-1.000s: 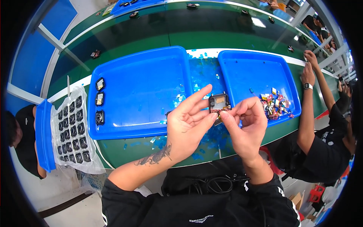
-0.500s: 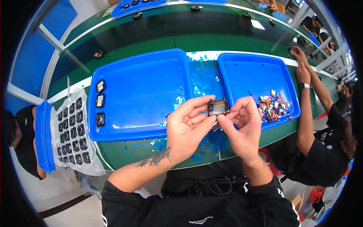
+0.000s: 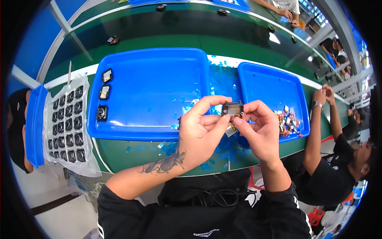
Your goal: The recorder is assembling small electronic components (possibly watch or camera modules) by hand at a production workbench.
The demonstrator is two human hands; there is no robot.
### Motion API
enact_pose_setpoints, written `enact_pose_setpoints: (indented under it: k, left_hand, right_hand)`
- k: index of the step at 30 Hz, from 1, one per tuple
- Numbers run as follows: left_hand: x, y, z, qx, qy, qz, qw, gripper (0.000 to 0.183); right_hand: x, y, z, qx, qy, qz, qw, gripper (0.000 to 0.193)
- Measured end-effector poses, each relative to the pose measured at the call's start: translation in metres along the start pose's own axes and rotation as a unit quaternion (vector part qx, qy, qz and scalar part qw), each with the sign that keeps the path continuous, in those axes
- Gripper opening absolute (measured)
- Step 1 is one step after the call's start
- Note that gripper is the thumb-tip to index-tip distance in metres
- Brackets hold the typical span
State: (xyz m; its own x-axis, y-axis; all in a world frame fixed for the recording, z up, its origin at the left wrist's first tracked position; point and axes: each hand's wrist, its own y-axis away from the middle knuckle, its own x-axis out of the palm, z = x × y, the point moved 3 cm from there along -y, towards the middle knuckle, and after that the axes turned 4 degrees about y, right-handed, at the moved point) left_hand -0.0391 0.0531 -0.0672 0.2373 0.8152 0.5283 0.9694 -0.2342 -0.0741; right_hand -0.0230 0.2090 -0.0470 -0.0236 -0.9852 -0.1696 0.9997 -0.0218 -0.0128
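Your left hand (image 3: 203,129) pinches a small black case (image 3: 233,107) by its left side, above the tabletop (image 3: 127,157) between the large blue tray (image 3: 147,52) and the small blue tray (image 3: 274,71). Your right hand (image 3: 260,129) grips its lower right edge, fingers bent close; the two-sided hold probably keeps it steady. A silvery piece (image 3: 231,130) hangs beneath. Three cases (image 3: 104,92) line the large tray's left side, seemingly for order; colourful bits (image 3: 289,122) heap in the small tray.

L hand (image 3: 199,133) + R hand (image 3: 260,129): 2 | held blk case (image 3: 234,108): 1 | blk pcs (image 3: 104,92), L end big blue tray (image 3: 147,87): 3
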Motion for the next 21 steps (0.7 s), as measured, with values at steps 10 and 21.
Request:
enact_pose_setpoints:
  k: [10, 21]
  left_hand:
    - [-0.006, -0.005, -0.006, 0.003, 0.042, 0.025, 0.999, 0.038]
    - [-0.017, 0.002, -0.088, 0.302, -0.189, 0.006, 0.934, 0.020]
  right_hand:
    - [0.009, -0.017, 0.010, 0.008, -0.005, 0.021, 1.000, 0.017]
    - [-0.029, -0.167, 0.008, 0.036, 0.164, 0.062, 0.984, 0.015]
